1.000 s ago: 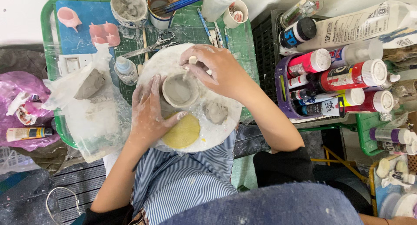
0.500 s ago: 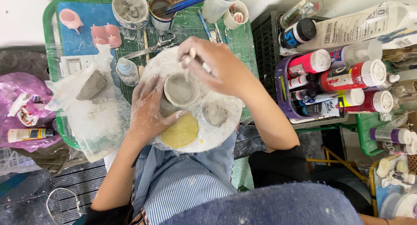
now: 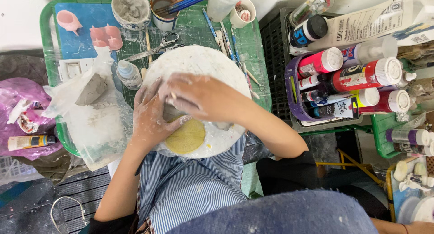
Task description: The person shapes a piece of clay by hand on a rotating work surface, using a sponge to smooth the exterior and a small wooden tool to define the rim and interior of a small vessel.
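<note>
A round white board (image 3: pixel 199 62) lies on a green tray (image 3: pixel 45 21). On it stands a small grey clay cup (image 3: pixel 171 112), almost wholly hidden under my hands. My left hand (image 3: pixel 151 118), dusted with clay, wraps around the cup from the left. My right hand (image 3: pixel 203 98) lies over the cup's top with its fingers bent down onto it. A flat yellow sponge (image 3: pixel 187 137) rests on the board just in front of the cup, partly under my left thumb.
A clay lump (image 3: pixel 92 89) sits in a clear plastic bag at left. Scissors (image 3: pixel 153 51), a small squeeze bottle (image 3: pixel 129 73), a bowl of clay slip (image 3: pixel 131 8) and a cup of brushes (image 3: pixel 165 5) stand behind. Paint bottles (image 3: pixel 361 75) fill a purple basket at right.
My right hand has come down from the cup's far rim and now covers the cup, whose open top showed before. My left hand stays on the cup's left side.
</note>
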